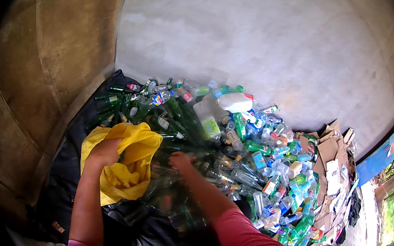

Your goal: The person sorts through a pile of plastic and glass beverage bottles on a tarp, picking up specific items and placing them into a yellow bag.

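My left hand (106, 151) grips the rim of a yellow woven sack (126, 184), whose mouth gapes towards me. Something dark green shows inside it beside my fingers. To the right of the sack, my right hand (181, 160) reaches over a heap of green glass bottles (182, 121); it is blurred, and whether it touches a bottle cannot be told. Clear glass bottles (245, 177) lie to the right of that hand.
Plastic bottles (275, 201) are heaped at the right, with a white plastic jug (236, 102) near the wall (246, 37). Flattened cardboard (330, 152) lies beyond them. Black sheeting (61, 177) spreads under the left side, next to a brown board (71, 43).
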{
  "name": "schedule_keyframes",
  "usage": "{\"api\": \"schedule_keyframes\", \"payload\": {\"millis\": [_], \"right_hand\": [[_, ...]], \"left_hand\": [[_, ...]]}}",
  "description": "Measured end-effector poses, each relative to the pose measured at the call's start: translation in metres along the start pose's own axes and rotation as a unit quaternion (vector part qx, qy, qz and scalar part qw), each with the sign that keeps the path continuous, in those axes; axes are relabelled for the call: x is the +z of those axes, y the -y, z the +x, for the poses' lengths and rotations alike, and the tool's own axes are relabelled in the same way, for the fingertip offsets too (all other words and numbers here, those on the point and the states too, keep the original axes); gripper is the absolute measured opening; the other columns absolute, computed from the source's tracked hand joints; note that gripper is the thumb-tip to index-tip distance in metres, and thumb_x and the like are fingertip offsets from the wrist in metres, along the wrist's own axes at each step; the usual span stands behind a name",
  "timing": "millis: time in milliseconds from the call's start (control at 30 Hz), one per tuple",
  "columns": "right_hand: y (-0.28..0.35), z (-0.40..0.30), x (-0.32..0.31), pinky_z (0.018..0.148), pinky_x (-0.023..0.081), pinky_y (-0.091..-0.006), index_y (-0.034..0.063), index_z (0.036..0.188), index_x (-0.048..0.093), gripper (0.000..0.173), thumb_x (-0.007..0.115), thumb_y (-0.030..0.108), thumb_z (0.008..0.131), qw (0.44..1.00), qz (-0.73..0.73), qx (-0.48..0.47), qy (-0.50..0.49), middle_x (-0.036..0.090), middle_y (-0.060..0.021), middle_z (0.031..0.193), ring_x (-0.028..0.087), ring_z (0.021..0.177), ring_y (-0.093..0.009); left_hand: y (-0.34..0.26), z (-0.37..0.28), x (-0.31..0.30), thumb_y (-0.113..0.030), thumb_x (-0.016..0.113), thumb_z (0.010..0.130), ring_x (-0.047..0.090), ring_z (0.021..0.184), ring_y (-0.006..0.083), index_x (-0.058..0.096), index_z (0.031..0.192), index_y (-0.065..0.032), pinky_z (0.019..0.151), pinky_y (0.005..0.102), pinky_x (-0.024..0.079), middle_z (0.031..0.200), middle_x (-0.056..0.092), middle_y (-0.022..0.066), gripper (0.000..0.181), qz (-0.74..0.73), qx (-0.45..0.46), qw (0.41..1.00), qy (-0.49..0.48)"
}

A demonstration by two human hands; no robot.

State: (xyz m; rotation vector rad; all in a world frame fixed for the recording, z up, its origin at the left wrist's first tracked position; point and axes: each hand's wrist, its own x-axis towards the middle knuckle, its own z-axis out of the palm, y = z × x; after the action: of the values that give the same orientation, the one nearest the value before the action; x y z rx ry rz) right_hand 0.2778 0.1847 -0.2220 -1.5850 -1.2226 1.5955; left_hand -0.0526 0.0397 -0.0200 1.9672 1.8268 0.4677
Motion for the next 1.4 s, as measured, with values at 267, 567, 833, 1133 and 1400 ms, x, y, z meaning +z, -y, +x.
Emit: {"api": "schedule_keyframes", "payload": {"millis": [267, 567, 833, 1133, 1400], "right_hand": [[0.012, 0.069, -0.123, 0.089, 0.054, -0.0477, 0.0064, 0.113, 0.069, 0.046, 0.074, 0.026, 0.072, 0.907, -0.282, -0.144, -0.276, 0.072, -0.0201, 0.107, 0.068, 0.103, -0.038], [0.059, 0.157, -0.25, 0.106, 0.042, -0.0499, -0.0059, 0.132, 0.05, 0.056, 0.059, 0.009, 0.078, 0.827, -0.373, -0.192, -0.373, 0.056, -0.031, 0.129, 0.052, 0.123, -0.045], [0.091, 0.226, -0.292, 0.113, 0.04, -0.0471, -0.0016, 0.148, 0.034, 0.075, 0.062, 0.009, 0.079, 0.828, -0.421, -0.203, -0.309, 0.041, -0.0286, 0.149, 0.044, 0.136, -0.044], [0.107, 0.253, -0.283, 0.094, 0.054, -0.0482, -0.0015, 0.129, 0.047, 0.075, 0.083, 0.03, 0.071, 0.771, -0.508, -0.087, -0.376, 0.062, -0.0274, 0.123, 0.063, 0.111, -0.043], [0.113, 0.146, -0.285, 0.059, 0.056, -0.03, -0.0032, 0.114, 0.06, 0.042, 0.077, 0.015, 0.08, 0.96, -0.129, -0.141, -0.203, 0.06, -0.0051, 0.095, 0.059, 0.075, -0.015]], "left_hand": [[-0.02, 0.0, -0.009, -0.001, 0.059, 0.08, 0.063, 0.109, 0.0411, 0.058, 0.126, -0.0076, 0.091, 0.0472, 0.05, 0.114, 0.068, 0.022, 0.046, 0.025, -0.02, 0.999, 0.014], [-0.038, 0.017, -0.018, -0.009, 0.066, 0.081, 0.062, 0.113, 0.0383, 0.055, 0.136, -0.0068, 0.096, 0.0444, 0.049, 0.12, 0.066, 0.0216, 0.056, 0.033, -0.056, 0.998, 0.019], [-0.046, 0.029, -0.024, -0.014, 0.065, 0.085, 0.063, 0.106, 0.0409, 0.054, 0.135, -0.0042, 0.092, 0.0458, 0.051, 0.113, 0.067, 0.0237, 0.052, 0.084, -0.131, 0.987, -0.03], [-0.039, 0.046, -0.022, -0.017, 0.062, 0.089, 0.062, 0.11, 0.0397, 0.056, 0.134, -0.0066, 0.094, 0.0457, 0.05, 0.118, 0.067, 0.0213, 0.046, 0.078, -0.159, 0.98, -0.086], [-0.027, 0.057, -0.01, -0.017, 0.056, 0.092, 0.064, 0.106, 0.0403, 0.055, 0.132, -0.0053, 0.092, 0.0481, 0.05, 0.111, 0.068, 0.0228, 0.042, 0.081, -0.188, 0.973, -0.104]]}}
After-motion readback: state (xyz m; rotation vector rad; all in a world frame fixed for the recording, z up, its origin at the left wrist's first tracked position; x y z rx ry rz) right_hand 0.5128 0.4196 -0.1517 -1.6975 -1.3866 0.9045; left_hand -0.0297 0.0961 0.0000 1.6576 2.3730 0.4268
